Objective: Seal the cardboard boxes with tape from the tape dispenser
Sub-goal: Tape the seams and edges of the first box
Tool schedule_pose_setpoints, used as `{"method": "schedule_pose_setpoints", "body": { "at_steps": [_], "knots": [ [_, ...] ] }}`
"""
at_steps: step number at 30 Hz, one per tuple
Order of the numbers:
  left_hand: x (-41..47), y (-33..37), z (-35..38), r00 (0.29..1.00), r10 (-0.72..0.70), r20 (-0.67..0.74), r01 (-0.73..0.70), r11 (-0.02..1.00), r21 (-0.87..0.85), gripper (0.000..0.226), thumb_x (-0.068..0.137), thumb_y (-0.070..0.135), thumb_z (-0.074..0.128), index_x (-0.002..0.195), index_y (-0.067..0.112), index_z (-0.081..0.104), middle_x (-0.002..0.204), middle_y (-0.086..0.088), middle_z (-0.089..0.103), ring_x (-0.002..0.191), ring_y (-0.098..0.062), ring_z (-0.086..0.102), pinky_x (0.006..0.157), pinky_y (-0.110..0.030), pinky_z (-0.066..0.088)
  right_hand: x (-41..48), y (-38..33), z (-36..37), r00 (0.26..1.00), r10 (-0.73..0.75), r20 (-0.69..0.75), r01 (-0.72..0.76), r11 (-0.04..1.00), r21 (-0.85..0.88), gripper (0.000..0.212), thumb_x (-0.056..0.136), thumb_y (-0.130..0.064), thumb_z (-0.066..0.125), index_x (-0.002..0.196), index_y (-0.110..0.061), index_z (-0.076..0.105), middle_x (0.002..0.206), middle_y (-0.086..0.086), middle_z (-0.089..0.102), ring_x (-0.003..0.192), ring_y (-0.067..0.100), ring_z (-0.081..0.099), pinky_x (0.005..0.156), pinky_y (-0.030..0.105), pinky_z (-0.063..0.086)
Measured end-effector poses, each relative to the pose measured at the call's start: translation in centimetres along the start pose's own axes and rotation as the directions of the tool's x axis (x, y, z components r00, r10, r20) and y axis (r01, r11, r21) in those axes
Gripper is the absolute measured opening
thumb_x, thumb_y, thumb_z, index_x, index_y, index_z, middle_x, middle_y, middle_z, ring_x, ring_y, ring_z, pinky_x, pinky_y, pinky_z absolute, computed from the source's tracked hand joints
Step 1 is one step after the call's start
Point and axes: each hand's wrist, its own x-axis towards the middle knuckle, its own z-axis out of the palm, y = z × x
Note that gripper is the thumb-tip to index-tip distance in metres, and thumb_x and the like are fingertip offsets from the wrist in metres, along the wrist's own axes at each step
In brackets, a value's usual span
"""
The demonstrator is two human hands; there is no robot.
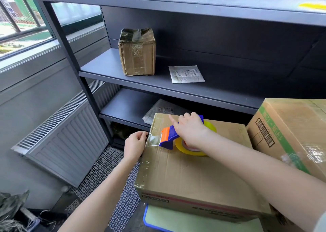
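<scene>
The tape dispenser (172, 136), blue with an orange cutter head and a yellow roll of tape, sits on top of the large cardboard box (192, 168) in the foreground, near the box's left edge. The right hand (191, 129) is closed around its handle, forefinger stretched out along the top. A strip of clear tape (153, 140) runs from the cutter head over the left edge of the box, where the left hand (135, 146) presses against the box's side with fingers curled; whether it pinches the tape end or only flattens it is hard to tell. The box rests on a pale green board with a blue rim (158, 219). A second cardboard box (291, 131) stands just beside it on the right. Behind, on a grey metal shelf (105, 67), stand a small taped box (137, 52) and a flat white packet (186, 74), apart from each other. A radiator (68, 136) lines the wall at left.
</scene>
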Motion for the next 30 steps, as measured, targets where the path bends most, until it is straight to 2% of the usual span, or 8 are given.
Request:
{"method": "schedule_pose_setpoints", "body": {
  "at_steps": [2, 4, 7, 9, 11, 16, 26, 30],
  "knots": [
    [-0.6, 0.9, 0.2, 0.998, 0.052, -0.043, -0.047, 0.993, 0.110, 0.032, 0.093, 0.025, 0.049, 0.070, 0.009, 0.064, 0.065, -0.011, 0.062, 0.059, -0.022, 0.045, 0.056, -0.030, 0.037, 0.3, 0.1, 0.1, 1.000, -0.003, 0.000, 0.003, 1.000, -0.007, 0.105, 0.080, -0.022, 0.071, 0.149, -0.004, -0.006, 0.137, 0.017, 0.043, 0.116, 0.031, 0.048, 0.079, 0.034, 0.039],
    [-1.4, 1.4, 0.7, 0.997, 0.057, -0.059, -0.048, 0.989, 0.138, 0.027, 0.092, 0.023, 0.049, 0.067, 0.019, 0.058, 0.068, -0.011, 0.061, 0.064, -0.021, 0.047, 0.059, -0.031, 0.040, 0.2, 0.5, 0.2, 0.999, -0.034, -0.011, 0.034, 0.999, -0.007, 0.095, 0.081, -0.019, 0.070, 0.149, -0.004, 0.005, 0.149, 0.022, 0.028, 0.121, 0.034, 0.047, 0.081, 0.036, 0.042],
    [-2.3, 1.2, 1.6, 0.999, -0.016, -0.040, 0.017, 0.999, 0.045, 0.022, 0.094, 0.028, 0.050, 0.104, 0.023, 0.069, 0.096, -0.001, 0.070, 0.092, -0.023, 0.062, 0.075, -0.033, 0.046, -0.4, 1.2, 0.2, 0.991, -0.119, -0.064, 0.122, 0.992, 0.037, 0.062, 0.088, -0.015, 0.061, 0.141, -0.013, 0.028, 0.153, 0.021, 0.019, 0.124, 0.035, 0.042, 0.084, 0.038, 0.042],
    [-2.4, 0.8, 2.0, 0.998, -0.055, -0.028, 0.057, 0.997, 0.047, 0.027, 0.095, 0.035, 0.047, 0.101, 0.022, 0.070, 0.091, -0.001, 0.070, 0.091, -0.024, 0.062, 0.071, -0.033, 0.045, -0.7, 1.7, 0.4, 0.981, -0.142, -0.130, 0.152, 0.986, 0.069, 0.051, 0.090, -0.015, 0.056, 0.137, -0.018, 0.036, 0.146, 0.017, 0.030, 0.124, 0.031, 0.038, 0.082, 0.037, 0.042],
    [-2.4, 0.4, 2.3, 0.999, -0.044, -0.026, 0.047, 0.989, 0.143, 0.030, 0.096, 0.038, 0.043, 0.096, 0.021, 0.067, 0.084, -0.002, 0.068, 0.085, -0.025, 0.061, 0.065, -0.031, 0.042, -0.9, 2.2, 0.6, 0.977, -0.139, -0.160, 0.155, 0.983, 0.099, 0.052, 0.092, -0.016, 0.053, 0.140, -0.024, 0.034, 0.135, 0.013, 0.038, 0.120, 0.029, 0.037, 0.080, 0.035, 0.041],
    [-1.9, 0.0, 2.5, 0.999, 0.017, -0.036, -0.006, 0.961, 0.277, 0.031, 0.098, 0.036, 0.039, 0.080, 0.018, 0.057, 0.073, -0.002, 0.059, 0.080, -0.030, 0.058, 0.061, -0.032, 0.038, -1.2, 2.8, 0.9, 0.983, -0.124, -0.135, 0.142, 0.981, 0.130, 0.068, 0.097, -0.024, 0.048, 0.148, -0.042, 0.007, 0.127, 0.014, 0.043, 0.110, 0.031, 0.048, 0.074, 0.033, 0.034],
    [0.3, 0.1, 1.2, 0.999, 0.036, 0.016, -0.039, 0.955, 0.295, 0.029, 0.097, 0.031, 0.043, 0.087, 0.018, 0.067, 0.075, -0.002, 0.063, 0.080, -0.026, 0.058, 0.059, -0.030, 0.038, -0.5, 1.6, 0.3, 0.983, -0.052, -0.176, 0.089, 0.974, 0.210, 0.059, 0.098, -0.027, 0.046, 0.147, -0.040, 0.016, 0.124, 0.014, 0.044, 0.110, 0.031, 0.046, 0.073, 0.034, 0.033],
    [0.6, -0.1, 1.2, 0.999, 0.045, -0.008, -0.039, 0.933, 0.358, 0.031, 0.097, 0.033, 0.040, 0.093, 0.018, 0.066, 0.082, -0.003, 0.066, 0.081, -0.027, 0.060, 0.061, -0.030, 0.040, -0.2, 1.4, 0.2, 0.979, -0.036, -0.200, 0.078, 0.976, 0.203, 0.054, 0.099, -0.030, 0.041, 0.147, -0.040, 0.018, 0.123, 0.013, 0.046, 0.110, 0.031, 0.047, 0.084, 0.035, 0.033]
  ]
}}
